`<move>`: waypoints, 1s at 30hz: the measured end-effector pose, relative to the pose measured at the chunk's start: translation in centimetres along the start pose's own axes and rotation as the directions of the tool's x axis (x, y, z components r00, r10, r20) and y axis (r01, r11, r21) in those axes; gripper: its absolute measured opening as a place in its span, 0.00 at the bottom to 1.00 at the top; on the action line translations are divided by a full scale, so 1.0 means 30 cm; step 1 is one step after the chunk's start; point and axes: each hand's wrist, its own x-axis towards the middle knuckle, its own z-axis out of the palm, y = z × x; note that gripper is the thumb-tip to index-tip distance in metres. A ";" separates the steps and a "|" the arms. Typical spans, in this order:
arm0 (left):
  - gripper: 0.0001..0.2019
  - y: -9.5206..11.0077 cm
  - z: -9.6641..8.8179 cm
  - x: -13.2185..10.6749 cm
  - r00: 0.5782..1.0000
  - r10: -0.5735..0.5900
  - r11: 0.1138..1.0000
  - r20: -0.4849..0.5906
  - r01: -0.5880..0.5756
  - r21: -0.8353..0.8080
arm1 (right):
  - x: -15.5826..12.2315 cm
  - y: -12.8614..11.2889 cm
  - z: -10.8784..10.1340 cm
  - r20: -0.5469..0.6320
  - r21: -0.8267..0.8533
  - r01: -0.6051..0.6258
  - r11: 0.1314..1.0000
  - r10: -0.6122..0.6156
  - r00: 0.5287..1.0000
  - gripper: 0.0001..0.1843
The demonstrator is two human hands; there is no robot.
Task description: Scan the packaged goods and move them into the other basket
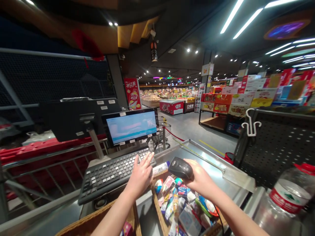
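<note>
Reading the head view, I log my left hand [140,177] open, its fingers [145,160] spread above the right end of a black keyboard [110,177]; contact cannot be confirmed. My right hand [199,180] is closed around a black handheld barcode scanner [180,167], held over a wicker basket [159,214] of small packaged goods [178,200]. A cable [220,219] trails down on that side. For a clean read, hold the scanner steady and present one package's barcode squarely to its window. A steel counter [209,167] lies beyond, with a touchscreen monitor [130,126] behind the keyboard.
</note>
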 end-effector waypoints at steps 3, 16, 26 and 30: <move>0.04 -0.024 -0.042 -0.020 0.998 -0.052 0.998 -0.047 0.054 0.045 | 0.012 -0.044 0.008 0.007 0.006 0.019 1.000 -0.019 1.000 0.25; 0.06 -0.127 -0.141 -0.154 0.942 -0.204 0.957 -0.267 0.249 0.147 | 0.105 -0.232 0.155 -0.029 0.030 -0.002 1.000 0.003 1.000 0.19; 0.05 -0.206 -0.186 -0.296 0.914 -0.289 0.916 -0.284 0.351 0.197 | 0.145 -0.368 0.284 0.022 0.084 0.003 0.996 -0.004 1.000 0.11; 0.03 -0.232 -0.201 -0.356 0.910 -0.301 0.907 -0.284 0.366 0.210 | 0.151 -0.417 0.329 0.069 0.099 0.015 0.995 -0.022 0.997 0.11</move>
